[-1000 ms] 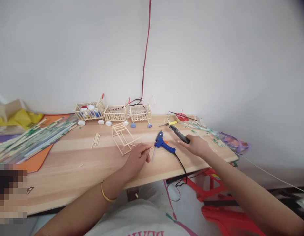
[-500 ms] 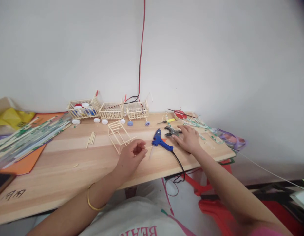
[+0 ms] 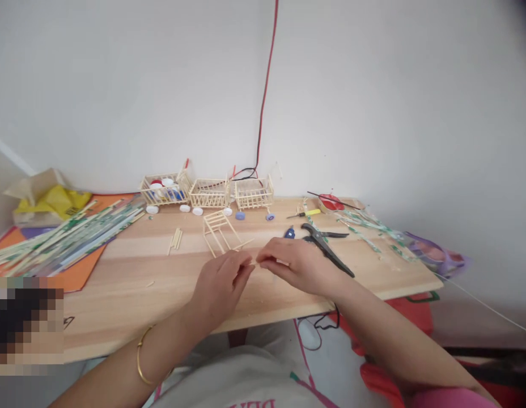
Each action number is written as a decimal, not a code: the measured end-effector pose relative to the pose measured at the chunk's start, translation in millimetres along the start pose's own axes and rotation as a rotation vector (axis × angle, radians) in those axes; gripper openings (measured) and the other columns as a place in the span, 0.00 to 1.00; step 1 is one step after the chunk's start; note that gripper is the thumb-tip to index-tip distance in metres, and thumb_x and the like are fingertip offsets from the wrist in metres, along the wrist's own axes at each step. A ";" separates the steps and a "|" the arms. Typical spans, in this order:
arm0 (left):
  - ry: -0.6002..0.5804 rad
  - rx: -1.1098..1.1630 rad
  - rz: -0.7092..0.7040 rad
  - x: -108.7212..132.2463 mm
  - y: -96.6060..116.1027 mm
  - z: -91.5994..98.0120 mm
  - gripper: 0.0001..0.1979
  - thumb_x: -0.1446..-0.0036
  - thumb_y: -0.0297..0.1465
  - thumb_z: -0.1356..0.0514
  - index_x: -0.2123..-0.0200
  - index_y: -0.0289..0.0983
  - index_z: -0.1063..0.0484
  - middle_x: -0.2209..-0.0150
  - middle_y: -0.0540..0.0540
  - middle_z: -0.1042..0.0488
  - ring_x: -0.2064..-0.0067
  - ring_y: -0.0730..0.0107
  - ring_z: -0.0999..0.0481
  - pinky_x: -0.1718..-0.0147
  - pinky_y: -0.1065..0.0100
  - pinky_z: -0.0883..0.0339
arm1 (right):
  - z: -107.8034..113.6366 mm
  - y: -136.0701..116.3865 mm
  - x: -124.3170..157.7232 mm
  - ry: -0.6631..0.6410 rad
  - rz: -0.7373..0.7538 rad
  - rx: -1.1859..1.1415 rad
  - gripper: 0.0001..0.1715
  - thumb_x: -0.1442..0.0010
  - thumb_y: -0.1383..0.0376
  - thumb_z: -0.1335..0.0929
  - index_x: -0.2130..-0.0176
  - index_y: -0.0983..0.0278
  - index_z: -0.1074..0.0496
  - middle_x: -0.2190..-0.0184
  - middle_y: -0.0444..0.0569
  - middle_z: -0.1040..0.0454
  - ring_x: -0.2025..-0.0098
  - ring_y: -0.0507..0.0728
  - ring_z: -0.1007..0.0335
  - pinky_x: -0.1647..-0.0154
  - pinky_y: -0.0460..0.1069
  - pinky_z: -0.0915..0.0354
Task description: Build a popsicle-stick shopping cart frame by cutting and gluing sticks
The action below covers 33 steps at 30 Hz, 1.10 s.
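hands point(image 3: 218, 282) point(image 3: 304, 265) close together, stick frame point(image 3: 219, 226), pliers point(image 3: 326, 247)

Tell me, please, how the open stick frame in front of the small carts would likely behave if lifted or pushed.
The open stick frame is probably light, being thin sticks around mostly open space. Sticks this slender look fragile, so squeezing might crack them. No wheels show on it, so pushing would likely slide or tip it.

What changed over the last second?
Right hand let go of the pliers, which now lie on the table with handles spread, and moved left, its fingertips close to those of the left hand. Carts and frame stayed put.
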<state>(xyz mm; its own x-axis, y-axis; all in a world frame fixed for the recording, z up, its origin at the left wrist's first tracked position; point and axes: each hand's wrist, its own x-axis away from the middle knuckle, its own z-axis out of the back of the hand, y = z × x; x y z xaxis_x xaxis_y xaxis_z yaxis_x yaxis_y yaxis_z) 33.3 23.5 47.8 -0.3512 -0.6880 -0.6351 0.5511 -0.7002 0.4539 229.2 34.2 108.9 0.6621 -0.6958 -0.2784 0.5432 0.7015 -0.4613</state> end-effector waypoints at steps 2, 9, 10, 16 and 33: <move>0.008 -0.036 -0.037 -1.3 -5.3 10.6 0.03 0.42 0.28 0.45 0.63 0.37 0.32 0.71 0.48 0.25 0.70 0.71 0.27 0.69 0.70 0.37 | 0.3 0.5 -14.1 -0.055 0.043 0.034 0.08 0.37 0.68 0.38 0.63 0.64 0.30 0.68 0.49 0.28 0.65 0.52 0.33 0.64 0.46 0.38; 0.181 0.306 0.654 -18.2 -43.4 42.2 0.07 0.46 0.36 0.41 0.70 0.37 0.31 0.79 0.52 0.31 0.77 0.75 0.33 0.75 0.72 0.40 | -6.1 28.3 -70.3 0.061 0.068 0.068 0.06 0.39 0.69 0.37 0.65 0.65 0.31 0.65 0.50 0.32 0.62 0.54 0.36 0.61 0.48 0.39; 0.199 0.453 0.794 -19.2 -50.9 42.2 0.08 0.47 0.37 0.41 0.70 0.37 0.31 0.82 0.54 0.34 0.79 0.75 0.35 0.77 0.73 0.41 | -8.5 32.3 -77.3 0.053 0.071 0.069 0.06 0.39 0.69 0.37 0.65 0.65 0.31 0.65 0.50 0.32 0.62 0.54 0.36 0.60 0.48 0.39; 0.102 1.004 1.138 -16.0 -75.8 26.6 0.15 0.55 0.40 0.35 0.70 0.33 0.29 0.75 0.51 0.31 0.81 0.81 0.38 0.83 0.75 0.45 | -21.3 42.1 -100.6 -0.047 0.056 0.079 0.05 0.39 0.70 0.37 0.66 0.65 0.32 0.64 0.50 0.34 0.61 0.54 0.37 0.60 0.48 0.40; -0.003 1.146 1.217 -29.3 -72.5 16.8 0.15 0.57 0.39 0.33 0.75 0.31 0.29 0.80 0.53 0.33 0.84 0.83 0.42 0.87 0.77 0.48 | -35.9 54.6 -107.7 -0.072 0.099 0.045 0.07 0.39 0.70 0.37 0.66 0.66 0.29 0.66 0.50 0.33 0.62 0.53 0.37 0.62 0.47 0.40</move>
<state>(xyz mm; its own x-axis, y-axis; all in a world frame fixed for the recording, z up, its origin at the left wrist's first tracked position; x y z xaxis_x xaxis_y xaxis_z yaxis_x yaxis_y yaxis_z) -9.1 91.2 44.0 -0.1653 -0.8977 0.4084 -0.3155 0.4405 0.8405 169.0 141.8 83.5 0.7483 -0.6107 -0.2589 0.4946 0.7738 -0.3957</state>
